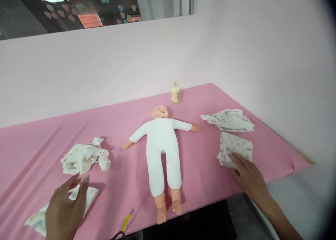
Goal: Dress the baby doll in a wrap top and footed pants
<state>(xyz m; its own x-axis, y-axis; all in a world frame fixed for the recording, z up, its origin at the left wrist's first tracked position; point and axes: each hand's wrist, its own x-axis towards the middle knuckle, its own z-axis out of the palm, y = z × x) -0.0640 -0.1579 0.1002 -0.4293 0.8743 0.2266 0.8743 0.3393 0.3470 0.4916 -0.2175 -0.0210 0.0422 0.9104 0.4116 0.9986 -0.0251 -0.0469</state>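
Folded printed cloth [236,149], soft and creased, lies on pink-covered counter [199,170] right of the doll [162,152]. Right hand [249,178] flat, fingers spread on its near edge, gripping nothing. Left hand [65,208] open, hovering over flat cloth [78,198]. Crumpled cloth [85,157] beyond it.

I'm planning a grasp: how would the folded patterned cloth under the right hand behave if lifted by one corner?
The folded cloth would probably flop and unfold, since its layered edges look loose. It seems light and thin. Pushed across the pink table cover, it would likely bunch rather than slide neatly.
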